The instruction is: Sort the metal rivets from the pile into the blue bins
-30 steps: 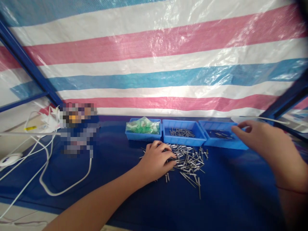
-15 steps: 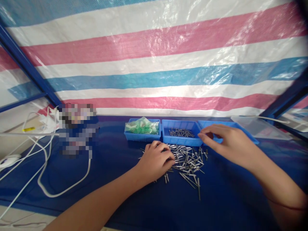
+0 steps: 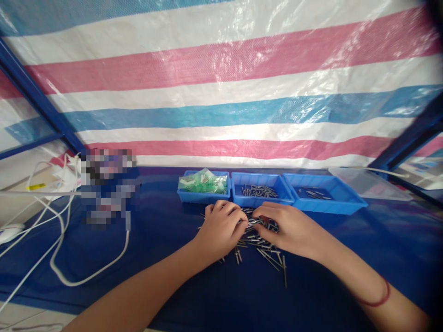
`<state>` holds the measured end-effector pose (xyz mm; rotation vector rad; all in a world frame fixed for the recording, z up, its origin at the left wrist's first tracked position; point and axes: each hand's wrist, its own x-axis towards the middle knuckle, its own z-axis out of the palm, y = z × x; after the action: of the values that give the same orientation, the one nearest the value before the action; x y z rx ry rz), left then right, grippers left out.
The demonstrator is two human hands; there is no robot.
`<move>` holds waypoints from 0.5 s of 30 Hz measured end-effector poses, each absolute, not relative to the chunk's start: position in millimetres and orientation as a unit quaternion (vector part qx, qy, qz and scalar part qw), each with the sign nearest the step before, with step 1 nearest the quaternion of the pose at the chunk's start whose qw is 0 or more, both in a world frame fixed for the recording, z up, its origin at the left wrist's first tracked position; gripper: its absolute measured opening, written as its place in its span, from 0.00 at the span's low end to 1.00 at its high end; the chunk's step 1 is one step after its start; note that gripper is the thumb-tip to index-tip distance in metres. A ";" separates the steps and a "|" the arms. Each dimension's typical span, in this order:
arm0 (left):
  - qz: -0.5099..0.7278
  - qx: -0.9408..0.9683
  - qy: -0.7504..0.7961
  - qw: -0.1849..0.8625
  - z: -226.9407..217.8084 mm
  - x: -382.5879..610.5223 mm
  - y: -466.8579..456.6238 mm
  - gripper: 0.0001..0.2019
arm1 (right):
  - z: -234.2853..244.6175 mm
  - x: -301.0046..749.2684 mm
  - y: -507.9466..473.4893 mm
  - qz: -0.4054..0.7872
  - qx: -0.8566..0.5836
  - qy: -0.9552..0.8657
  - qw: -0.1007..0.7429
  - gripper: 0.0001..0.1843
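Note:
A heap of small metal pins (image 3: 266, 251) lies on the dark blue table cover (image 3: 166, 258). Both hands rest on this heap, fingers curled down among the pins. My left hand (image 3: 221, 228) covers its left side, and my right hand (image 3: 289, 228) covers its right side. Their fingertips almost meet at the middle. What the fingers pinch is hidden. Behind the heap stand three blue trays in a row: the left tray (image 3: 202, 197) holds green plastic parts, the middle tray (image 3: 259, 198) holds metal pins, the right tray (image 3: 325, 203) holds a few pins.
White cables (image 3: 58, 258) loop over the table's left part, near a blurred patch. A clear plastic lid (image 3: 370, 184) lies right of the trays. A striped pink, white and blue tarpaulin (image 3: 221, 92) closes off the back. Blue frame bars stand at both sides.
My right hand has come back from the right tray, leftward and down, onto the pin heap beside my left hand. The left hand has stayed on the heap.

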<state>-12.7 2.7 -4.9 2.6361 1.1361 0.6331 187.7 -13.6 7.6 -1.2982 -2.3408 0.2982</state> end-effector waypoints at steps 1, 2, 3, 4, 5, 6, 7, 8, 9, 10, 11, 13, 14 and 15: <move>0.223 0.888 0.388 0.106 -4.3 -12.4 2.8 0.07 | 7.4 187.0 -13.3 0.116 -0.467 -0.846 0.229 0.06; 0.233 0.884 0.391 0.112 -3.8 -12.2 2.9 0.07 | 7.6 186.5 -12.8 0.128 -0.461 -0.846 0.236 0.06; 0.244 0.879 0.393 0.118 -3.4 -11.9 3.0 0.07 | 8.2 186.3 -12.2 0.141 -0.454 -0.844 0.246 0.07; 0.256 0.873 0.397 0.124 -3.1 -11.7 3.0 0.07 | 9.0 186.1 -11.7 0.155 -0.448 -0.843 0.255 0.08; 0.267 0.867 0.401 0.129 -3.0 -11.5 3.0 0.07 | 9.9 186.1 -11.2 0.168 -0.443 -0.840 0.265 0.08; 0.276 0.861 0.404 0.134 -2.8 -11.3 2.8 0.07 | 10.9 186.1 -10.9 0.177 -0.440 -0.836 0.276 0.08; 0.282 0.857 0.408 0.138 -2.5 -11.2 2.6 0.07 | 11.8 186.1 -10.8 0.184 -0.442 -0.830 0.286 0.08; 0.283 0.855 0.410 0.141 -2.2 -11.2 2.2 0.07 | 12.6 186.1 -11.0 0.188 -0.446 -0.823 0.296 0.08; 0.280 0.856 0.411 0.143 -1.8 -11.1 1.8 0.06 | 13.3 185.9 -11.3 0.189 -0.451 -0.817 0.305 0.08; 0.273 0.860 0.408 0.143 -1.5 -11.1 1.4 0.06 | 13.9 185.5 -11.9 0.188 -0.456 -0.811 0.314 0.07; 0.264 0.865 0.403 0.141 -1.3 -11.1 1.1 0.06 | 14.3 184.9 -12.7 0.188 -0.459 -0.807 0.320 0.07; 0.247 0.877 0.389 0.135 -1.7 -11.2 1.1 0.05 | 14.6 183.1 -14.4 0.193 -0.461 -0.804 0.322 0.07; 0.240 0.883 0.381 0.132 -2.4 -11.3 1.5 0.06 | 14.4 181.8 -15.2 0.199 -0.458 -0.805 0.321 0.06; 0.236 0.888 0.373 0.131 -3.4 -11.5 2.1 0.06 | 14.0 180.5 -15.9 0.208 -0.455 -0.805 0.319 0.06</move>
<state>-11.5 2.1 -3.4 2.5769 1.0843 0.6843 180.5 -15.9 14.0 -1.1976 -2.1162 0.5458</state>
